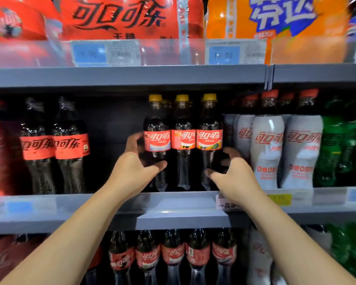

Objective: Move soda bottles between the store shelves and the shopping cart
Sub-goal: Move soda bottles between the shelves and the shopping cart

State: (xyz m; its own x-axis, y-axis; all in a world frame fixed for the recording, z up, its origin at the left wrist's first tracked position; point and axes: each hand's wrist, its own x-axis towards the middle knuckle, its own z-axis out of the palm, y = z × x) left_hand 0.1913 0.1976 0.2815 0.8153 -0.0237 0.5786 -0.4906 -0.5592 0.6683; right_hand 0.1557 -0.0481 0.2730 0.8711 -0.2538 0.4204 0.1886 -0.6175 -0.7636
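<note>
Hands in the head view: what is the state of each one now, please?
Left hand: grips the left yellow-capped cola bottle.
Right hand: grips the right yellow-capped cola bottle.

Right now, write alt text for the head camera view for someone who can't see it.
The left hand grips the left yellow-capped cola bottle and the right hand grips the right yellow-capped cola bottle in a row of three on a grey shelf. White bottles and green bottles stand to the right.

Bright overhead store light; glare on packs (pixel 119 17) above the shelf (pixel 127 76); frame edges smeared, bowed.
</note>
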